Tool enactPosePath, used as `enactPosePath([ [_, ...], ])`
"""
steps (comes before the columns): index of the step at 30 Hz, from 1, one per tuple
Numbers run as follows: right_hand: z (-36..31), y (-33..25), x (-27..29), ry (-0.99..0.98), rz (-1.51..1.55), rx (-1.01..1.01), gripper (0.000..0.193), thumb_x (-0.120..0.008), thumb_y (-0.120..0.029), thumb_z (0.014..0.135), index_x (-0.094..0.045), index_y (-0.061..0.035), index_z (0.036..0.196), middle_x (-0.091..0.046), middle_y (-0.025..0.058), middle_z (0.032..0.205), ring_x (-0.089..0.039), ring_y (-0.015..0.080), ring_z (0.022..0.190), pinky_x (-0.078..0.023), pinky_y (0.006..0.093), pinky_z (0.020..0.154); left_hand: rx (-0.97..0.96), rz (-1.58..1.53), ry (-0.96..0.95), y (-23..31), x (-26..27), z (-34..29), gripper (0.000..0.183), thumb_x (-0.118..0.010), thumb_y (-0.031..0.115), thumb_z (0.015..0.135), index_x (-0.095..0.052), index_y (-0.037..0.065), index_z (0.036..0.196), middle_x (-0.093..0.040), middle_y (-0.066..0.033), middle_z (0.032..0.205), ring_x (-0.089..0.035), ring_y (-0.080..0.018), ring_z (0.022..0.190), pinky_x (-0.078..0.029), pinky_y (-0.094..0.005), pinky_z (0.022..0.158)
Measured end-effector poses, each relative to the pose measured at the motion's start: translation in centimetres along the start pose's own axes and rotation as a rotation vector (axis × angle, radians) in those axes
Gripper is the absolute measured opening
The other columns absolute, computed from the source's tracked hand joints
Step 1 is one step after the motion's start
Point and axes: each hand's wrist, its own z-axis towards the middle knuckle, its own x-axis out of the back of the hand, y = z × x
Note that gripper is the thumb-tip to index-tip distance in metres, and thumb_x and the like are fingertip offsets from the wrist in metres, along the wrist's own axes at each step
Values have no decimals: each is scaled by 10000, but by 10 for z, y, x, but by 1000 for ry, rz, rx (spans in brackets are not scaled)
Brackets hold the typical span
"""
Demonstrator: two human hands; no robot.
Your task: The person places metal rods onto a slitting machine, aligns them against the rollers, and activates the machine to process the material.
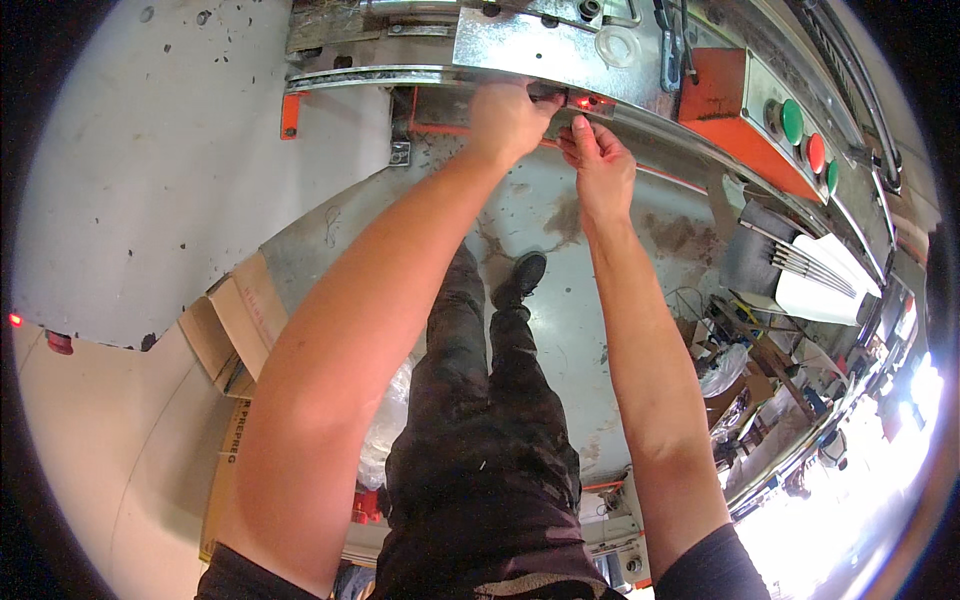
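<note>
Well, both bare hands are up at the front edge of a metal workbench, near a small red light (586, 102) set just under that edge. The left hand (503, 122) is curled against the edge, left of the light, with its fingertips pointing toward it; they are partly hidden, so whether they grip anything cannot be told. The right hand (605, 172) is just below and to the right of the light, its thumb raised and its fingers bent inward; whether something small is pinched there cannot be told either.

Above the hands, a shiny metal plate (530, 50) lies on the bench, with a clear plastic ring (617, 47) at its right end and a blue-handled tool (669, 62) beyond that. Farther right is an orange box (712, 125) with two green buttons (790, 121) and a red button (815, 153) between them. Thin rods (812, 271) lie over a white sheet (828, 295) below the box. At the left, cardboard boxes (250, 312) stand beside a large grey panel (190, 170).
</note>
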Motion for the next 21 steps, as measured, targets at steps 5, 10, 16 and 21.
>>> enactPosePath([
  [5, 0, -3, -3, 167, -190, 101, 361, -848, -306, 920, -749, 32, 998, -721, 34, 798, -596, 102, 720, -497, 285, 678, 56, 43, -45, 15, 12, 0, 566, -767, 492, 894, -764, -32, 1108, -765, -249, 969, -733, -426, 950, -581, -477, 869],
  [10, -5, -4, -11, 223, -206, 162, 344, -850, -270, 926, -748, 32, 1054, -726, 19, 848, -584, 82, 731, -477, 256, 672, 86, -6, -74, 16, 15, -1, 573, -759, 491, 900, -759, -34, 1128, -763, -257, 986, -725, -431, 994, -572, -481, 900],
  [16, -5, 3, -11, 130, 141, 75, 313, -757, -264, 1014, -744, 47, 1046, -723, 20, 866, -593, 79, 759, -487, 249, 702, 57, 27, -56, 10, 10, 1, 639, -757, 498, 895, -731, -43, 1234, -765, -259, 993, -728, -430, 1011, -562, -484, 934],
  [21, -8, -4, -11, 94, 141, 45, 329, -726, -285, 1042, -748, 42, 1069, -725, 26, 885, -599, 75, 792, -482, 247, 716, 26, 32, -33, 1, 4, 3, 638, -761, 501, 887, -734, -40, 1225, -768, -257, 1018, -729, -422, 1022, -560, -477, 946],
])
